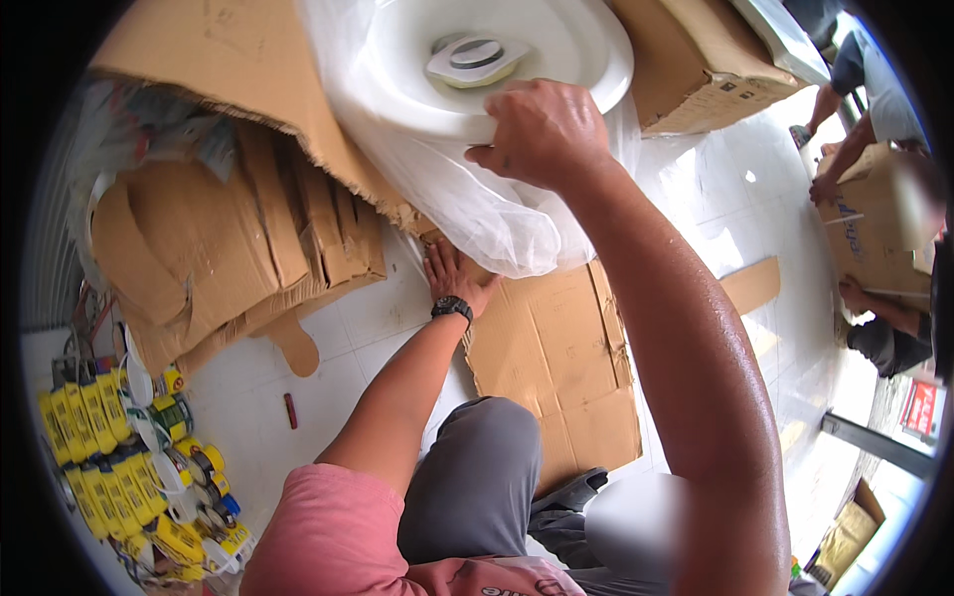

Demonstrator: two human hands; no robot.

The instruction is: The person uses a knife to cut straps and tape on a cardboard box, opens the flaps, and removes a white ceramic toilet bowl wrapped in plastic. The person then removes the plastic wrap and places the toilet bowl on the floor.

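Right grip: clasping the near rim of the white bowl, fingers curling over its edge.
Left grip: lying unclenched, fingers extending forward, near the flattened cardboard.
Bowl's place: sitting ahead of the person, touching the right grip, lying beyond the left.
Plastic sheeting: draping below the bowl's near side.

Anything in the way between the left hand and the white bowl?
Yes: in this view, plastic bunched on the near side of the bowl lies between, with torn cardboard beside the left hand. Nothing visible separates the right hand from the bowl.
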